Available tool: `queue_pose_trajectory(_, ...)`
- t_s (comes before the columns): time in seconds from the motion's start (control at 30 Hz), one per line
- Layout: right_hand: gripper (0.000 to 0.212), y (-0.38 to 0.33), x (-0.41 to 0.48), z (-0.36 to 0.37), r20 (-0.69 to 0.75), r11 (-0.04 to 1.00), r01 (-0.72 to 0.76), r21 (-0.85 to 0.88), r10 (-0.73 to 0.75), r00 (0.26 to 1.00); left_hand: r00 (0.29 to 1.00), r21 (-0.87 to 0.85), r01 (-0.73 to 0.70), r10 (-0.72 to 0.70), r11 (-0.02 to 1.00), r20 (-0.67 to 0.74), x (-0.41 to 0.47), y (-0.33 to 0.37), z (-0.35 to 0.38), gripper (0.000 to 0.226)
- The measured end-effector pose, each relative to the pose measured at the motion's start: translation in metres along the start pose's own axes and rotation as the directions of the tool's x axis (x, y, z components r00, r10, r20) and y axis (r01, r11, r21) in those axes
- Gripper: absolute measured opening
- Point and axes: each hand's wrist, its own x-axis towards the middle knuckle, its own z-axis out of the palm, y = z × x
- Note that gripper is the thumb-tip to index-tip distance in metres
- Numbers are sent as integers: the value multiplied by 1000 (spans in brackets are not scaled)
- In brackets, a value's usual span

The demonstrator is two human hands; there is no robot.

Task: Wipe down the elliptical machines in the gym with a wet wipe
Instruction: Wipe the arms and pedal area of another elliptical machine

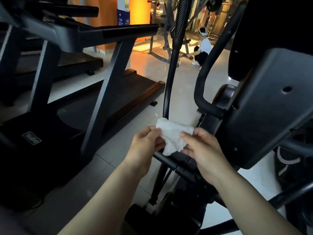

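A white wet wipe (174, 135) is stretched between both hands in the lower middle of the view. My left hand (144, 147) pinches its left edge and my right hand (205, 150) pinches its right edge. The wipe sits just in front of the lower end of a tall black swing arm (170, 78) of the elliptical machine. The elliptical's grey central housing (271, 106) fills the right side. A curved black handlebar (205, 77) runs up beside it, and a black crossbar (165, 160) passes under the hands.
A treadmill (94, 77) stands close on the left, its deck running toward the back. Pale glossy floor tiles (183, 82) lie between the machines. Farther back a person in white (202, 50) crouches near a weight frame. An orange pillar (135, 11) stands behind.
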Motion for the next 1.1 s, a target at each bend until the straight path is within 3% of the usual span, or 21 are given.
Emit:
queue_pose_trajectory(0.1, 5, -3, 4, -6, -34, 996, 26, 90, -23, 999, 1000, -101, -16, 15, 995, -5, -3, 8, 6, 8)
queue_pose_trajectory(0.2, 10, -6, 4, -13, -54, 989, 30, 144, -23, 998, 1000, -167, -20, 17, 986, -19, -4, 8, 9, 24)
queue_pose_trajectory(0.37, 18, -8, 7, -23, -52, 979, 16, 203, -5, 999, 994, -191, -42, 60, 981, 89, -10, 4, 17, 33)
queue_pose_trajectory(0.47, 20, -13, 9, -25, -20, 960, -4, 280, 10, 1000, 995, -212, -93, 81, 973, -63, -8, 1, 12, 26)
queue_pose_trajectory(0.57, 19, -19, 10, -24, 58, 971, 10, 240, -25, 998, 979, -78, -133, 119, 988, -164, -7, 0, 7, 45)
queue_pose_trajectory(0.7, 20, -20, 10, -18, 173, 989, 10, 150, -37, 984, 986, 199, -73, 41, 977, 162, -10, -3, 13, 55)
queue_pose_trajectory(0.77, 19, -17, 14, -18, 179, 985, -5, 173, -27, 983, 967, 226, -54, -6, 973, 256, -5, -7, 15, 55)
queue_pose_trajectory(0.87, 12, -5, 19, -22, 134, 977, -49, 207, 22, 991, 995, 52, 33, -38, 998, 92, 7, -15, 8, 57)
queue_pose_trajectory(0.9, 20, 4, 20, -24, 159, 976, -87, 201, 55, 986, 999, 64, 45, -46, 997, 22, 10, -17, 5, 52)
queue_pose_trajectory(1.0, 45, 38, 18, -21, 237, 981, -189, 39, 175, 956, 994, 236, 77, -56, 969, -96, 22, -26, -6, 41)
queue_pose_trajectory(1.1, 44, 76, 20, -9, 169, 965, -261, -39, 263, 950, 983, 418, 155, -96, 895, -159, 35, -38, -24, 39)
